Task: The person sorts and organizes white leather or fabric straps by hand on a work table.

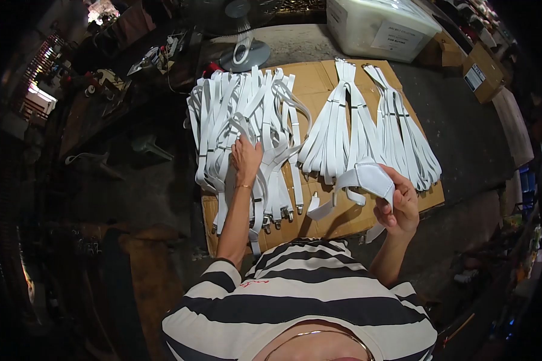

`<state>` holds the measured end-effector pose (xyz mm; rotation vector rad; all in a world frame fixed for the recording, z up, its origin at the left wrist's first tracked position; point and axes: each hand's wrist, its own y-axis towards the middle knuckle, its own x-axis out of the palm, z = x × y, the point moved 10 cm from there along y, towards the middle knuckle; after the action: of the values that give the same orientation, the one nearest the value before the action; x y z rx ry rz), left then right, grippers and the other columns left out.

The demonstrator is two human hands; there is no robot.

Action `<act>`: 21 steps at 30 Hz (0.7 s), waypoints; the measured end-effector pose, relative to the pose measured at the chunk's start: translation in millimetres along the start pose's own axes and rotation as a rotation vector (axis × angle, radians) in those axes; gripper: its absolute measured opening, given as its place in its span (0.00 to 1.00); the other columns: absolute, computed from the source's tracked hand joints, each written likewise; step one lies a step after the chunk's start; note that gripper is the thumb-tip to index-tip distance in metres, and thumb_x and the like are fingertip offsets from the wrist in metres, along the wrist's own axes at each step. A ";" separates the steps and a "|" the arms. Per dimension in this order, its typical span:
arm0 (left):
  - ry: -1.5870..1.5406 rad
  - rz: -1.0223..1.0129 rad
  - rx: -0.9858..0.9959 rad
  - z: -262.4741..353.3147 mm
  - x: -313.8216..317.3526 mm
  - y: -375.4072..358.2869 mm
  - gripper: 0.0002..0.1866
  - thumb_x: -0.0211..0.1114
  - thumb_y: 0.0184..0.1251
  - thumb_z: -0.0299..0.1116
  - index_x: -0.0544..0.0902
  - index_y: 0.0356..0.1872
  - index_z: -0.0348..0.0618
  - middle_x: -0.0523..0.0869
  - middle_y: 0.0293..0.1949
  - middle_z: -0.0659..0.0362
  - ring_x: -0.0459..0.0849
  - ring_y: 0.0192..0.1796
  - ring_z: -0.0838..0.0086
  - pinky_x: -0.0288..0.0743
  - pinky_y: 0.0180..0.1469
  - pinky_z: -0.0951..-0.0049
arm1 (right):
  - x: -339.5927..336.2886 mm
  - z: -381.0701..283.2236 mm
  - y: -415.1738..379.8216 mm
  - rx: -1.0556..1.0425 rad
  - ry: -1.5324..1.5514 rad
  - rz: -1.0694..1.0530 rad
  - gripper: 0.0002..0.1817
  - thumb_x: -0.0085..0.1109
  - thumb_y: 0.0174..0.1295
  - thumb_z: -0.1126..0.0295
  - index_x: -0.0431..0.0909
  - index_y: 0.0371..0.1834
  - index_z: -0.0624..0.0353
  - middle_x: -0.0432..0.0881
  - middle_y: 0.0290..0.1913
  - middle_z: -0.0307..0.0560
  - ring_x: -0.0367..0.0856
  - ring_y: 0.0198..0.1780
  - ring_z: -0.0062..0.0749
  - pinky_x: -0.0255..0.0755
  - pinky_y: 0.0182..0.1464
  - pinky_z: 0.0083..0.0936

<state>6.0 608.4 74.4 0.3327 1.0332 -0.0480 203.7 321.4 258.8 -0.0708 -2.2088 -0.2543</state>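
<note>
My right hand [400, 203] is closed on a pair of white suspenders [374, 179], gripping it by its wide joined patch. Its straps curl down to the left, above the cardboard. To the left, my left hand [247, 160] reaches onto a loose heap of white suspenders [214, 129]. Its fingers are closed round a strap [241, 124] in the heap, though the fingertips are partly hidden. Metal clips [277, 221] hang at the heap's near end. Two neater bundles of white suspenders, one in the middle [337, 132] and one at the right [405, 132], lie fanned out.
Under the suspenders lies a flat cardboard sheet [427, 195] on a dark table. Behind it stand a grey fan [245, 55] and a translucent bin with paper labels [382, 30]. A cardboard box [486, 72] sits at the far right. Dim tools lie to the left.
</note>
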 end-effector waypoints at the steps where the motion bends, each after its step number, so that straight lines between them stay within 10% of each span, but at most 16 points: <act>1: 0.046 -0.082 -0.048 -2.6 11.6 6.5 0.23 0.64 0.54 0.39 0.73 0.46 0.31 0.78 0.43 0.43 0.74 0.50 0.51 0.69 0.50 0.55 | 0.0 -0.8 -0.6 -0.007 -0.005 -0.004 0.29 0.53 0.64 0.72 0.55 0.65 0.75 0.79 0.29 0.54 0.74 0.17 0.23 0.69 0.18 0.16; 7: 0.112 -0.164 -0.014 3.4 20.5 24.5 0.13 0.54 0.51 0.27 0.76 0.38 0.31 0.81 0.38 0.42 0.79 0.44 0.48 0.72 0.48 0.53 | -7.7 -10.1 -17.4 -0.095 -0.004 0.046 0.30 0.53 0.65 0.71 0.54 0.65 0.76 0.79 0.30 0.55 0.75 0.18 0.19 0.68 0.17 0.11; 21: -0.128 0.330 0.124 37.8 -99.8 95.2 0.12 0.58 0.49 0.26 0.80 0.36 0.30 0.83 0.32 0.41 0.81 0.38 0.48 0.74 0.44 0.57 | -5.2 8.9 -16.5 -0.002 0.025 0.053 0.28 0.53 0.64 0.72 0.57 0.64 0.74 0.79 0.28 0.52 0.73 0.17 0.22 0.68 0.18 0.15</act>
<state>4.6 675.9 200.5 0.6023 0.8396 0.1619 197.6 307.4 246.9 -0.1264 -2.1785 -0.2266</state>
